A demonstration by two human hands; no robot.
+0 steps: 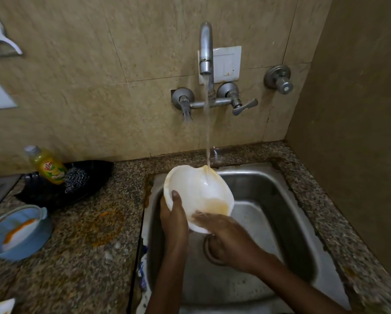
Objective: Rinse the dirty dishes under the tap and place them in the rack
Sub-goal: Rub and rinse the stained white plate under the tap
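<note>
A white bowl [195, 189] with orange-brown residue is tilted over the steel sink [269, 200]. Water runs from the wall tap [206, 53] onto the bowl's far rim. My left hand [174, 214] grips the bowl's left edge, thumb inside the rim. My right hand [226, 236] lies with its fingers spread against the bowl's lower inner edge, blurred; its palm hides part of the drain. No rack is in view.
On the speckled granite counter [88, 257] left of the sink stand a blue bowl [17, 232] with a stained white dish inside, a black tray [60, 186] holding a yellow soap bottle [48, 165] and a steel scrubber [76, 179]. An orange stain marks the counter.
</note>
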